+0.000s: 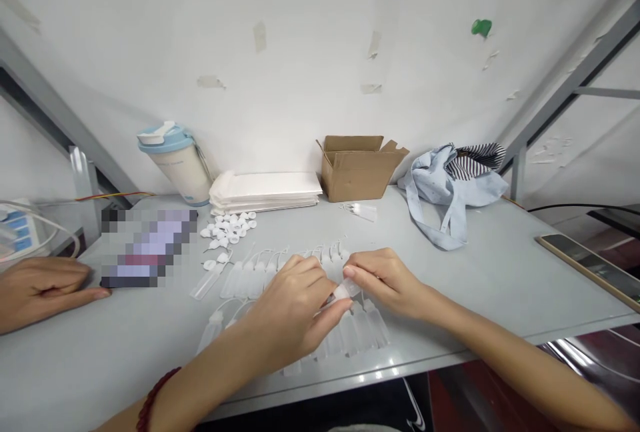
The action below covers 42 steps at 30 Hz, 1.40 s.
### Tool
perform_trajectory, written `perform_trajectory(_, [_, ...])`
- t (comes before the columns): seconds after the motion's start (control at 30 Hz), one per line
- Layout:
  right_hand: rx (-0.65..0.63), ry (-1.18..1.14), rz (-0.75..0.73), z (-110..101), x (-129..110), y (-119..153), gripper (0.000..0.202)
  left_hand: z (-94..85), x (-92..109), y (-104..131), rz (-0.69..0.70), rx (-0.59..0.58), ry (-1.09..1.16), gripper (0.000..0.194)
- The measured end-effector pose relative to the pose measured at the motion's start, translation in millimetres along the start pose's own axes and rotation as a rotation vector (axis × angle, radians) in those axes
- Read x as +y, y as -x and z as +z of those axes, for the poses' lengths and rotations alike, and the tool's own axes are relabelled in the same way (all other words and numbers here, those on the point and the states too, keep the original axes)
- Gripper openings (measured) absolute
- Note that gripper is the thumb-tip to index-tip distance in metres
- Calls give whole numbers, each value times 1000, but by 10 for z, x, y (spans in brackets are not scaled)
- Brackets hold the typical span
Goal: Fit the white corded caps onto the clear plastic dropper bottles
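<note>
My left hand [295, 302], with a red bead bracelet at the wrist, pinches a small white cap [342, 291]. My right hand [387, 282] meets it from the right, its fingers closed on the translucent body of the same small bottle [352, 286], mostly hidden by the fingers. Under and behind my hands lie rows of translucent plastic bottles [357, 332] with white caps and thin loops. A pile of loose white caps [229, 229] sits behind them to the left, and a single bottle [205, 284] lies slanted near it.
At the back stand a tumbler [177, 165], stacked white envelopes [270, 189], an open cardboard box [357, 175] and a blue cloth bag [440, 185]. A blurred-out device [150, 249] and another person's hand [43, 291] are at left, a phone [593, 265] at right.
</note>
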State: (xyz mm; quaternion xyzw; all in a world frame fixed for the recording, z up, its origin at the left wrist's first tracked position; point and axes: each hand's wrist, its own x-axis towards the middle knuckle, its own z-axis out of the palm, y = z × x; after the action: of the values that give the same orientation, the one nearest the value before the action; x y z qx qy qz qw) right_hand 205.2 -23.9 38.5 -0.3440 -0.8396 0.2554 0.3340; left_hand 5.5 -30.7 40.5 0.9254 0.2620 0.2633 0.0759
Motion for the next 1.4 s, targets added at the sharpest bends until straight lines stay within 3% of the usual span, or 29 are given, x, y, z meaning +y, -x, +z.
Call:
perform_trajectory(0.5, [-51,1,-10,14,39,-10,41,33,-75,9,26,12,-18,28])
perform_trajectory(0.87, [-153,-181,231,10,149,-32,48,53,-76,-25,254,129,-411,22])
perform_trajectory(1.13, [-135,-243,272,1,149,-49,50,23,-132,-36,230,137,-373,19])
perform_trajectory(1.27, [-98,-177,213,-32,154,-54,42,20,-199,-22,178,167,-279,14])
perform_trajectory(1.4, [51,3,-3,-41,180,-41,27,-8,-238,-10,75,168,-116,15])
